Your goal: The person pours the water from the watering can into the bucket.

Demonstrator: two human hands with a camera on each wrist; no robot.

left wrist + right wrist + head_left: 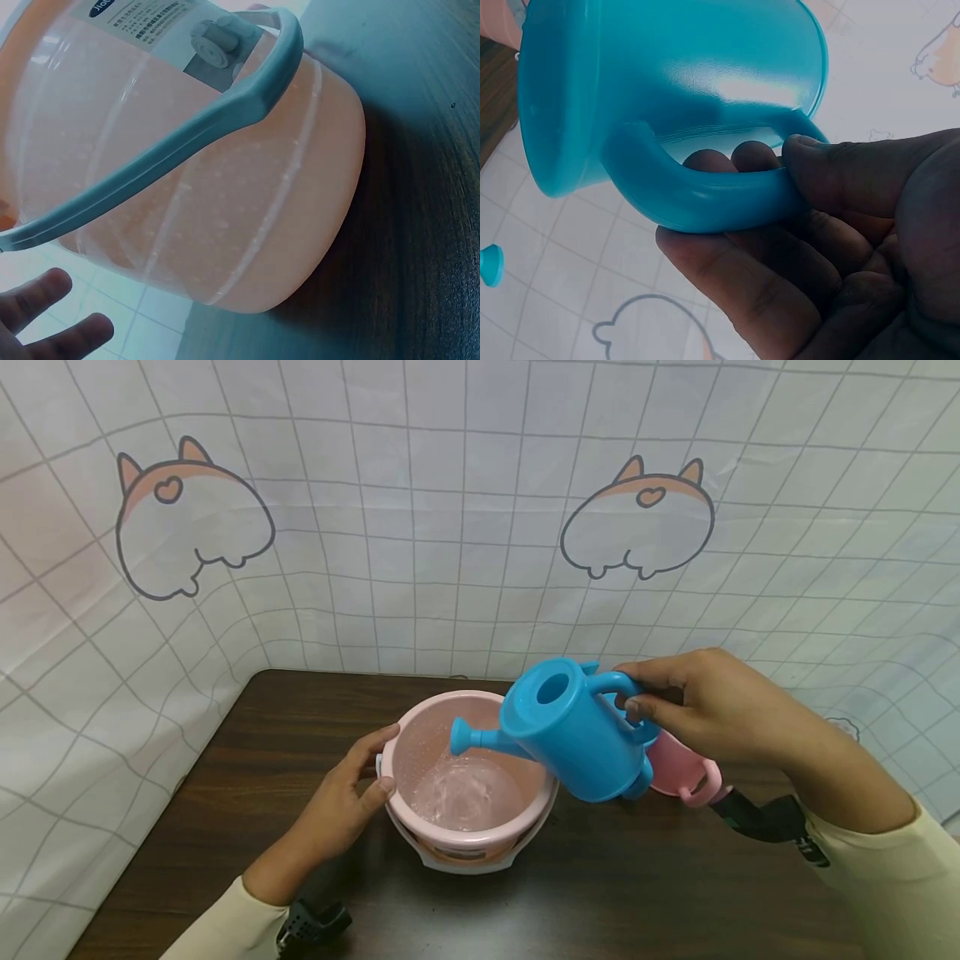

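My right hand [720, 706] grips the handle of a blue watering can [585, 735], thumb and fingers curled round it. The can leans left, its spout over a pink bucket [468, 839] on the table. Below the spout, rippling water [465, 789] lies in the bucket. My left hand [337, 802] rests at the bucket's left rim, thumb and forefinger spread along it. Two of its fingers [64, 341] extend loosely below the bail handle [172, 146] in the left wrist view. The right wrist view shows the can's handle [705, 199] held up close.
Behind the can, partly hidden, stands a pink cup [693, 777] with a handle. The dark wooden table [247, 752] meets a white grid-patterned cloth [420, 543] at the back and sides. A dark wrist mount [757, 818] sits by my right sleeve.
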